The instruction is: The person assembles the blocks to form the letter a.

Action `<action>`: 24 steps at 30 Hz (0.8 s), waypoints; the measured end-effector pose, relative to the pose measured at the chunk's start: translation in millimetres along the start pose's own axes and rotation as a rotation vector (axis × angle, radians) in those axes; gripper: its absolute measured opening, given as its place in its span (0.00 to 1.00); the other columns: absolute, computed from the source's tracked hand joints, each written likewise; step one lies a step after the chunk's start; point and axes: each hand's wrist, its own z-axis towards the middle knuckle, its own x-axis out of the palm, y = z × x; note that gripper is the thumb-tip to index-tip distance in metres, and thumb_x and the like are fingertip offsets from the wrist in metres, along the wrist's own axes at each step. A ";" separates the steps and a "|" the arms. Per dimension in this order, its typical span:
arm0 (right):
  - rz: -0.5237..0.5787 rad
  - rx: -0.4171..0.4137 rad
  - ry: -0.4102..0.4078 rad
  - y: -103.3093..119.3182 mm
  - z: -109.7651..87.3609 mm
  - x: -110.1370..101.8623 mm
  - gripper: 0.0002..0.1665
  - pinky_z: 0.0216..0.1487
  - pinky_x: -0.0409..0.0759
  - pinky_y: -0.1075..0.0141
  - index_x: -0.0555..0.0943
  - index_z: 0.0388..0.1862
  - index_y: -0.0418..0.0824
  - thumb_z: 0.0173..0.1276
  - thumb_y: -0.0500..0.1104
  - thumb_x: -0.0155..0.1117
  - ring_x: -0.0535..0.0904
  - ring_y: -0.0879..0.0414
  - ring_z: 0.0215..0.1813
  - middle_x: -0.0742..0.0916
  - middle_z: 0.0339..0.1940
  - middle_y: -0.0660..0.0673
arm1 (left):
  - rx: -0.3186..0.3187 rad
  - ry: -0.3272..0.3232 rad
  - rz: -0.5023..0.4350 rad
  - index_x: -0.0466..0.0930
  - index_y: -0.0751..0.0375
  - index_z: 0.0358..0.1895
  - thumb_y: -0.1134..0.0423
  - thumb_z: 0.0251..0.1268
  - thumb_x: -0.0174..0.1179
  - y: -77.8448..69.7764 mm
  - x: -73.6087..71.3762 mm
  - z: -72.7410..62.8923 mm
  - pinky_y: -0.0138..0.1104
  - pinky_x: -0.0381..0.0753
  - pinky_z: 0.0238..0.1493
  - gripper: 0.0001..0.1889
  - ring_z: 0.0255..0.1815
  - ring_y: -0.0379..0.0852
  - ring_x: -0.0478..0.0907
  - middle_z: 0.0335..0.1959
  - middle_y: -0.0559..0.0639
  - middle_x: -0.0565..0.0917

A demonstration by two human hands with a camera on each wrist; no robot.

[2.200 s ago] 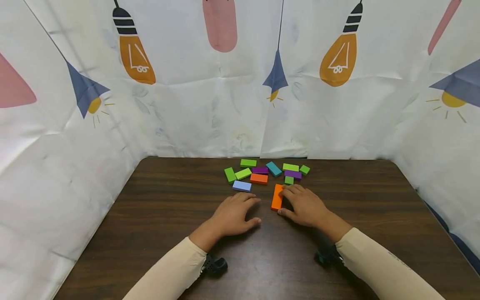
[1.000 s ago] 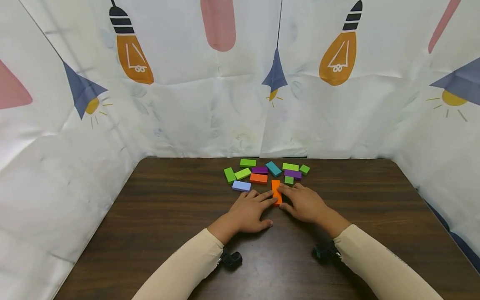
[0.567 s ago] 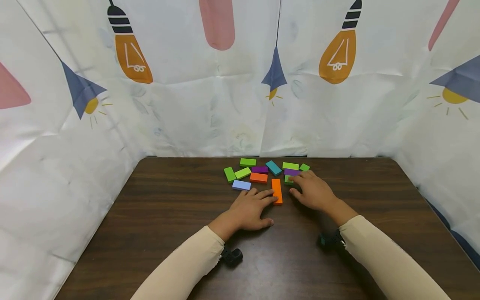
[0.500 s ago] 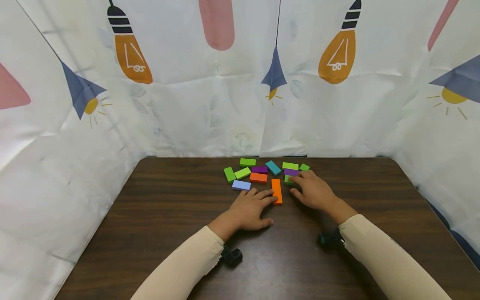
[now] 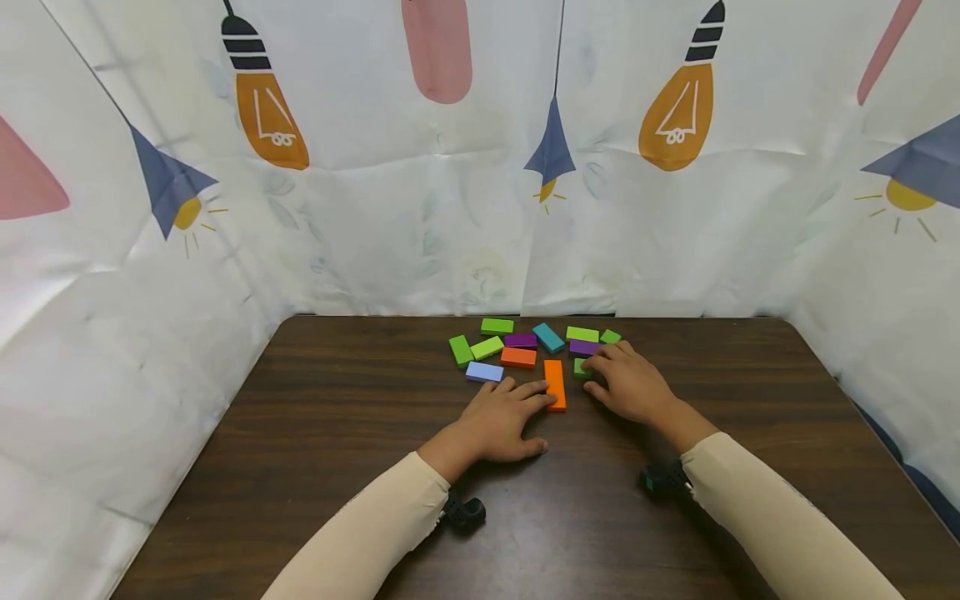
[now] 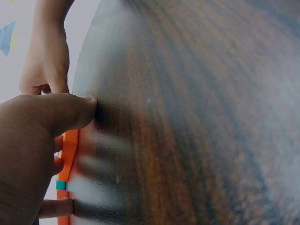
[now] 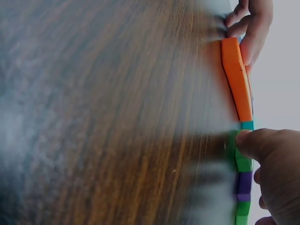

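My left hand (image 5: 498, 425) lies palm down on the table, with its fingertips touching the left side and near end of an orange block (image 5: 555, 379). The block lies lengthwise, pointing away. To its right, my right hand (image 5: 633, 385) pinches a small green block (image 5: 581, 367) between fingers and thumb; the fingers cover its right part. In the right wrist view the thumb (image 7: 255, 143) is at the green block (image 7: 243, 161). Just behind the right hand's fingers lie a purple block (image 5: 583, 347), a light green block (image 5: 582, 334) and a small green one (image 5: 611, 337).
Left of the orange block lie a pale blue block (image 5: 484, 372), a red-orange one (image 5: 518, 357), a purple one (image 5: 521, 341) and several green ones. A teal block (image 5: 548, 337) lies farther back. Patterned cloth (image 5: 480, 233) hangs behind the brown table (image 5: 337, 417).
Both hands came to the orange block, which shifted slightly away and straightened. My right hand then left it for the small green block, which has moved slightly nearer and right. My left hand stays.
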 end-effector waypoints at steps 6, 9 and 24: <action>-0.019 0.001 -0.012 -0.3 -1.6 -1.6 0.16 0.64 0.75 0.46 0.86 0.52 0.43 0.69 0.48 0.72 0.75 0.43 0.60 0.85 0.54 0.42 | 0.002 0.000 0.003 0.63 0.37 0.80 0.32 0.68 0.58 0.6 -0.4 0.5 0.52 0.68 0.64 0.39 0.71 0.53 0.65 0.80 0.39 0.61; -0.019 -0.001 -0.013 -0.5 -2.1 -2.3 0.13 0.61 0.76 0.47 0.86 0.48 0.43 0.68 0.47 0.74 0.76 0.44 0.56 0.87 0.50 0.44 | -0.001 0.006 0.003 0.62 0.37 0.80 0.32 0.68 0.57 0.2 -0.6 0.1 0.52 0.68 0.65 0.39 0.71 0.53 0.65 0.80 0.38 0.60; 0.062 -0.071 -0.083 1.9 -16.5 -8.4 0.11 0.51 0.81 0.51 0.86 0.44 0.46 0.65 0.46 0.76 0.78 0.49 0.51 0.88 0.44 0.51 | -0.002 0.007 -0.013 0.63 0.38 0.80 0.32 0.67 0.58 0.3 -0.4 0.0 0.54 0.66 0.67 0.40 0.71 0.52 0.64 0.80 0.38 0.60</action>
